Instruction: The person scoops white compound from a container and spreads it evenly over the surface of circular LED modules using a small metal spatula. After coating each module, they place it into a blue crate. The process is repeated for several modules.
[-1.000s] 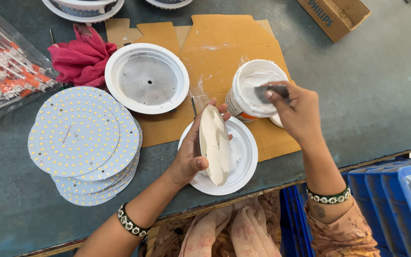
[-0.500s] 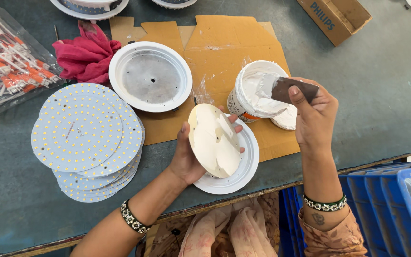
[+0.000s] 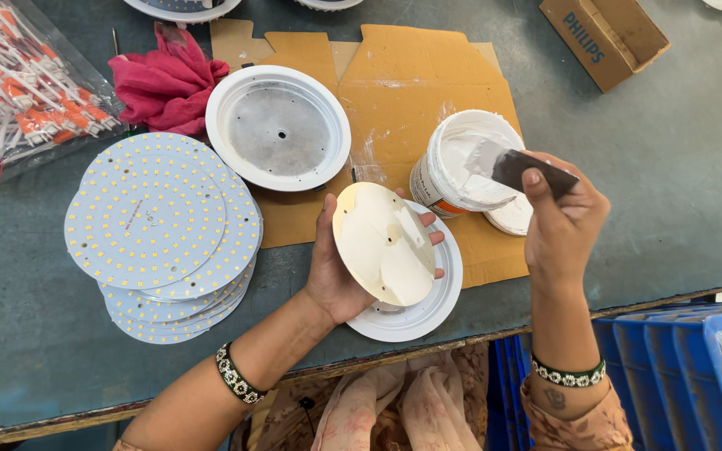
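Thin round metal disc [image 3: 384, 244] grasped by its rim in left hand [image 3: 332, 267], tilted above white housing [image 3: 428, 313] on desk [image 3: 678, 184]; judged light, stiff, paste-slick, best gripped at edge; right hand [image 3: 563, 221] clenched on spatula [image 3: 518, 169] over paste tub [image 3: 460, 171].

A pale gold disc [image 3: 384, 244], white paste tub [image 3: 461, 167], crimson rag [image 3: 169, 79], and yellow-dotted white boards [image 3: 156, 217].

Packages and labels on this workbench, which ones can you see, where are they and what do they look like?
Cardboard box: top right, brown, open, dark lettering on its side.
Plastic bag: far left, clear, holding orange-and-white wired connectors.
Paste tub: centre right on cardboard, white, round, with an orange-striped label.
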